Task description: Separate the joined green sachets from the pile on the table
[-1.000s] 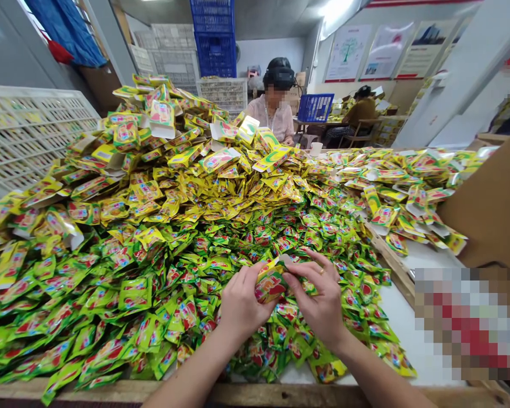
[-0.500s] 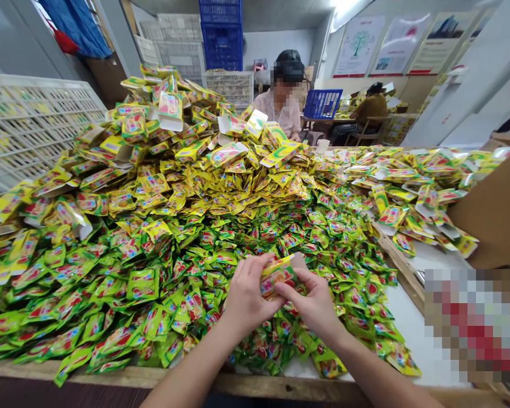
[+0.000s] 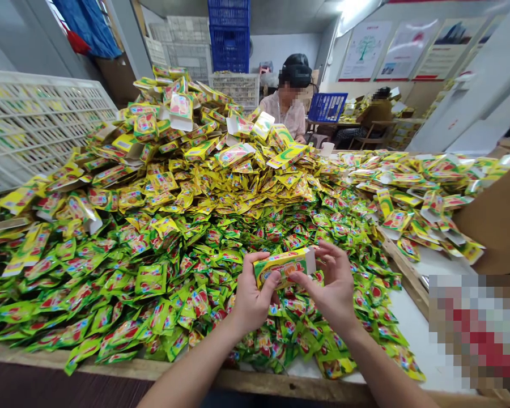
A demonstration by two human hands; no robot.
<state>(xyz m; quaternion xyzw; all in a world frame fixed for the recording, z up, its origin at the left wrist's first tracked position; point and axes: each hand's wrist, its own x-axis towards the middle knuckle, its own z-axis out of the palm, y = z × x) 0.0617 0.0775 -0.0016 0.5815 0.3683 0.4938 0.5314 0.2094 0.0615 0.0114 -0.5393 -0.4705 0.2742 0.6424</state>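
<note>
- Yellow carton (image 3: 285, 265), small and printed in red and green, is held up in both hands just above the near edge of the heap, long side level and its pale end flap facing right.
- Left hand (image 3: 250, 294) is clamped round the box's left end, with the thumb on the front face and the fingers behind.
- Right hand (image 3: 334, 283) pinches the right end, thumb under the front and fingers curled loosely past the flap.
- Green sachets (image 3: 161, 272) lie in a deep drift directly beneath the hands and spread across the table (image 3: 408, 323).
- Flat yellow cartons (image 3: 204, 164) are piled higher behind the sachets, well beyond the hands.
- White crates (image 3: 34, 130) stand at the left, and a brown cardboard box (image 3: 497, 226) stands at the right.
- Across the heap, a co-worker (image 3: 289, 110) sits facing this way, with a blue basket (image 3: 327, 106) just beside them.
</note>
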